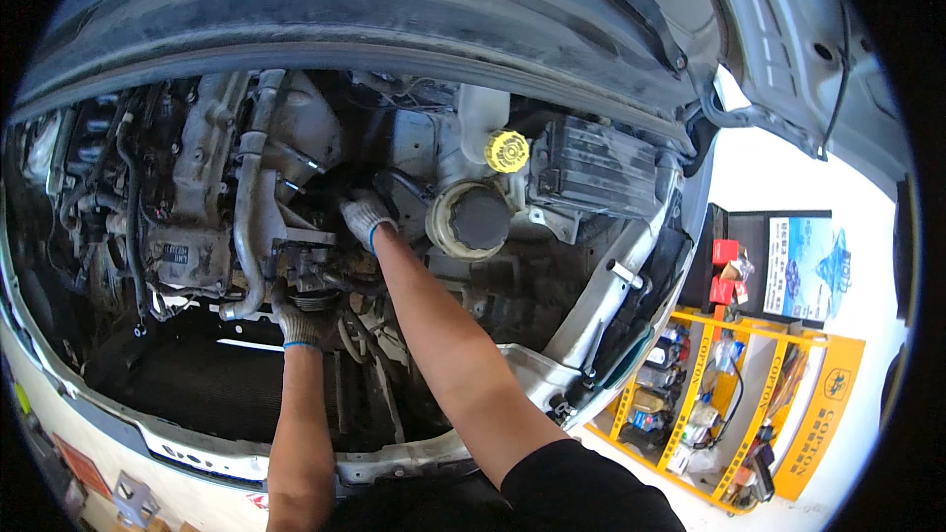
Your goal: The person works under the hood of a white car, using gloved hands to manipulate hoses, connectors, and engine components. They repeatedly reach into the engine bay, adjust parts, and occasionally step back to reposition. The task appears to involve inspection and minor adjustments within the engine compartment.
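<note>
Both of my hands wear pale knitted work gloves and reach into a car's open engine bay. My right hand (367,215) is deep between the engine (209,148) and a round reservoir with a black cap (479,220). Its fingertips disappear among dark hoses and brackets. Lower down, my left hand (299,323) is at the front of the engine, beside a small pulley unit (313,298) and the lower end of a grey metal pipe (250,197). Its fingers point up against the dark parts there. What either hand grips, if anything, is hidden.
A yellow-capped tank (507,151) and a black ribbed box (597,167) sit to the right in the bay. The front body rail (232,455) runs below my forearms. The raised hood (808,49) is at upper right. A yellow shelf cart (823,414) with bottles stands beside the car.
</note>
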Available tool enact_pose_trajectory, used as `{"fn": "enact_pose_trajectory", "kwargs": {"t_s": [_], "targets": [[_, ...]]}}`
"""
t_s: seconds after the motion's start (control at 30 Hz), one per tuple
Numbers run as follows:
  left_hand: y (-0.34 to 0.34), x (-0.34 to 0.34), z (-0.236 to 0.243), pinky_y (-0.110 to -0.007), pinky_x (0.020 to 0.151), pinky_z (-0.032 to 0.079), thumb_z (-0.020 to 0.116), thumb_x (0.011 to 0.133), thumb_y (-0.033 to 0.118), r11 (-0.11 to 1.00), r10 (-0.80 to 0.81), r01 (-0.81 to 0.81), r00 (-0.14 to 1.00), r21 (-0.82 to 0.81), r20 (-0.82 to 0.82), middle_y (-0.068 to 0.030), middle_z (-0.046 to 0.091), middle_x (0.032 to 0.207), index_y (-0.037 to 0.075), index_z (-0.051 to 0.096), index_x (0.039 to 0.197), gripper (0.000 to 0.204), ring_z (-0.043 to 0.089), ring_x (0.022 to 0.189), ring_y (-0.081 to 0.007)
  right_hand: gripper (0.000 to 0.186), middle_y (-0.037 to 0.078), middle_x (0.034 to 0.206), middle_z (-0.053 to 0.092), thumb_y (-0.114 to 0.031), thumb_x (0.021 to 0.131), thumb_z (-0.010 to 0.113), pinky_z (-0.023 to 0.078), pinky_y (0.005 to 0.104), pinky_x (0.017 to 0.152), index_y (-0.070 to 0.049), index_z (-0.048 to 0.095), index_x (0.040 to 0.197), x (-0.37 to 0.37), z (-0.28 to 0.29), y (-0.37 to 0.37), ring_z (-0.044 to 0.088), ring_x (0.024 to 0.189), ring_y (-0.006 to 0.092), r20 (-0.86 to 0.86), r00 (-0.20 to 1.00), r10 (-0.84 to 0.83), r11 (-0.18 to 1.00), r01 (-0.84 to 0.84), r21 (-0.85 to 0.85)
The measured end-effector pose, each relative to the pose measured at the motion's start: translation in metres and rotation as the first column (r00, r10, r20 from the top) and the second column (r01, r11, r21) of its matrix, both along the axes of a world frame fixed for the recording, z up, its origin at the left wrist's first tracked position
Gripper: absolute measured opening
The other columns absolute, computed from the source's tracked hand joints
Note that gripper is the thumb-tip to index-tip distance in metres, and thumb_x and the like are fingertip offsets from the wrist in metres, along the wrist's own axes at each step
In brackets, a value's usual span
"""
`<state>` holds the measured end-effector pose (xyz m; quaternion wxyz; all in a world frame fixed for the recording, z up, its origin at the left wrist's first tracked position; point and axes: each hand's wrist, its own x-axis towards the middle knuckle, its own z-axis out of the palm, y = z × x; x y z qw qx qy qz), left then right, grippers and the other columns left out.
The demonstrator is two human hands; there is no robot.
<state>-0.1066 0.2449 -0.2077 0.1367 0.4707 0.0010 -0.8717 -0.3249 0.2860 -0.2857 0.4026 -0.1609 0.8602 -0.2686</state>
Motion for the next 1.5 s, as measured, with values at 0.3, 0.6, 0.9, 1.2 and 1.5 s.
{"fn": "enact_pose_trajectory", "kwargs": {"t_s": [0.3, 0.6, 0.9, 1.2, 1.5], "targets": [[0.012, 0.013, -0.020, -0.070, 0.103, 0.042, 0.036, 0.098, 0.063, 0.997, 0.049, -0.048, 0.999, 0.056, -0.021, -0.0148, 0.060, 0.142, 0.020, 0.057, 0.144, 0.066, 0.054, 0.128, -0.0424, 0.050, 0.014, 0.151, 0.055, -0.045, 0.104, 0.048, 0.040, 0.0428, 0.115, -0.014, 0.059, 0.142, 0.009, -0.044, 0.001, 0.051, 0.138, 0.0338, -0.006, 0.998, -0.067, 0.986, 0.065, -0.153], [0.014, 0.022, -0.059, -0.070, 0.103, 0.045, 0.038, 0.097, 0.069, 0.998, 0.062, -0.062, 0.996, 0.004, -0.060, -0.0187, 0.053, 0.144, 0.020, 0.050, 0.148, 0.071, 0.053, 0.127, -0.0424, 0.044, 0.015, 0.151, 0.053, -0.035, 0.107, 0.048, 0.044, 0.0410, 0.110, -0.009, 0.060, 0.140, -0.004, -0.016, 0.008, 0.053, 0.133, 0.0329, -0.112, 0.965, 0.236, 0.919, -0.260, -0.298], [0.021, 0.017, -0.039, -0.063, 0.097, 0.050, 0.033, 0.098, 0.066, 0.987, 0.153, -0.151, 0.987, 0.063, -0.038, -0.0159, 0.060, 0.135, 0.018, 0.056, 0.140, 0.068, 0.057, 0.120, -0.0392, 0.044, 0.011, 0.122, 0.067, -0.039, 0.101, 0.062, 0.049, 0.0360, 0.092, -0.005, 0.065, 0.128, 0.006, 0.043, -0.015, 0.059, 0.100, 0.0230, 0.051, 0.998, -0.033, 0.939, 0.049, -0.342], [0.009, 0.006, -0.009, -0.064, 0.103, 0.047, 0.034, 0.096, 0.072, 0.994, 0.104, -0.101, 0.993, 0.049, -0.055, -0.0142, 0.060, 0.140, 0.019, 0.054, 0.146, 0.076, 0.058, 0.122, -0.0393, 0.048, 0.013, 0.136, 0.062, -0.035, 0.100, 0.064, 0.048, 0.0353, 0.099, -0.005, 0.060, 0.137, 0.005, -0.012, 0.000, 0.057, 0.116, 0.0240, 0.127, 0.990, 0.066, 0.941, -0.020, -0.338], [-0.019, 0.001, 0.009, -0.061, 0.110, 0.041, 0.037, 0.090, 0.080, 0.989, -0.129, 0.134, 0.989, 0.065, -0.078, -0.0129, 0.052, 0.152, 0.021, 0.048, 0.154, 0.087, 0.052, 0.131, -0.0375, 0.040, 0.015, 0.135, 0.066, -0.031, 0.102, 0.056, 0.050, 0.0406, 0.099, -0.006, 0.066, 0.131, 0.018, -0.015, -0.002, 0.062, 0.118, 0.0300, -0.063, 0.998, -0.019, 1.000, 0.018, -0.023]]}}
